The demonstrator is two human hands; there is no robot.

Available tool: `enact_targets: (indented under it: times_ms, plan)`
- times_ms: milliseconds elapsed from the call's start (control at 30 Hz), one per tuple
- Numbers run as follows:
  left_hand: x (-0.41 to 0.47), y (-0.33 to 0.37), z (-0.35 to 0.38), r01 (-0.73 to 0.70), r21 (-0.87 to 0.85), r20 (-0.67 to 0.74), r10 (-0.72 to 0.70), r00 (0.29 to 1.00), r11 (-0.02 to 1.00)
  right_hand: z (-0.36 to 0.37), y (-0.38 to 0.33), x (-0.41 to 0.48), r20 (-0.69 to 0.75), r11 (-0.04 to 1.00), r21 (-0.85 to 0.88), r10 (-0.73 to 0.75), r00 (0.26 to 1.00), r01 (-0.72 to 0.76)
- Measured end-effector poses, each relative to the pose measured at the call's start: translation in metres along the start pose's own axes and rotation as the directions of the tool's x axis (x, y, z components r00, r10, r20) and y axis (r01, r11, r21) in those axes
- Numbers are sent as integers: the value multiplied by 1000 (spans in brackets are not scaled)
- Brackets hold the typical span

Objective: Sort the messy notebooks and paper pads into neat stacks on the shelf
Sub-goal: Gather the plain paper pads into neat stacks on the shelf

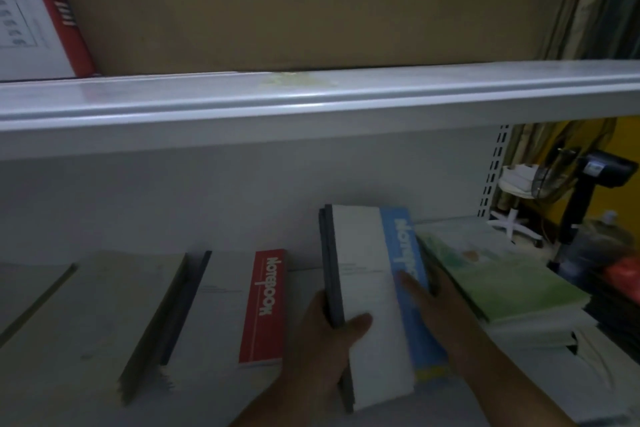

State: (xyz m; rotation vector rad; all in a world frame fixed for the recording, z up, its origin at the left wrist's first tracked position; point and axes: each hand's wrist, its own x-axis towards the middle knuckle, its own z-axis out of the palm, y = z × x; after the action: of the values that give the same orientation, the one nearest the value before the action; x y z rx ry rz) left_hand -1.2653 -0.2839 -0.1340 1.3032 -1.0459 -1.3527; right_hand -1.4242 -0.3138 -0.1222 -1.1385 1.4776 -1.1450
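Observation:
My left hand (329, 340) grips a small stack of notebooks with dark grey spines and a white cover (360, 274), thumb on the cover. My right hand (440, 302) lies along the right side of the blue-striped notebook (407, 253), its fingers tucked between that notebook and the green-covered pile (485, 270). A red and white notebook (265, 305) lies flat on the white shelf (301, 288) to the left. Further left lies a pale stack (114, 305) with dark edges.
An upper shelf board (311, 104) juts out overhead, carrying a cardboard box (277, 3) and a red-spined white box (52, 10). Right of the shelf upright (491, 170) stand a fan (550, 180), a dark device on a stand and a white chair base.

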Motion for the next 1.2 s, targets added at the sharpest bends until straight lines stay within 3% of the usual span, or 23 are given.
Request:
enact_targets:
  times_ms: [100, 200, 300, 467, 567, 633, 733, 833, 967, 1067, 1200]
  plan:
    - [-21, 2, -15, -209, -5, 78, 209, 975, 978, -2, -8, -18, 56, 987, 144, -77, 995, 69]
    - [-28, 9, -24, -341, 32, 94, 337, 937, 939, 3, -14, -33, -58, 933, 245, -258, 965, 264]
    - [-26, 9, -23, -408, 111, 13, 410, 912, 906, 9, -15, -39, -179, 887, 193, -388, 904, 419]
    - [-28, -14, -9, -328, 91, -105, 337, 936, 940, 13, 14, -45, -220, 916, 155, -333, 917, 370]
    - [-24, -18, -7, -328, 37, -112, 330, 937, 944, 4, 17, -43, -131, 944, 132, -287, 949, 304]
    - [-23, -15, -4, -353, 4, -115, 351, 929, 936, 1, 17, -42, -51, 942, 184, -275, 960, 280]
    - [-22, -12, 0, -380, 13, -114, 379, 918, 925, 8, 14, -46, -59, 909, 309, -274, 960, 279]
    - [-20, -9, -2, -429, 38, -75, 431, 899, 902, 4, 22, -38, -50, 907, 290, -304, 951, 305]
    - [-22, -6, 1, -542, 94, -99, 550, 829, 835, 4, 30, -34, -90, 853, 408, -319, 944, 327]
    - [-21, -7, 4, -572, 126, -117, 585, 803, 810, 7, 35, -36, -123, 874, 268, -387, 914, 406]
    - [-22, -4, 2, -553, 158, -96, 571, 816, 818, -1, 34, -35, -53, 896, 173, -406, 912, 409]
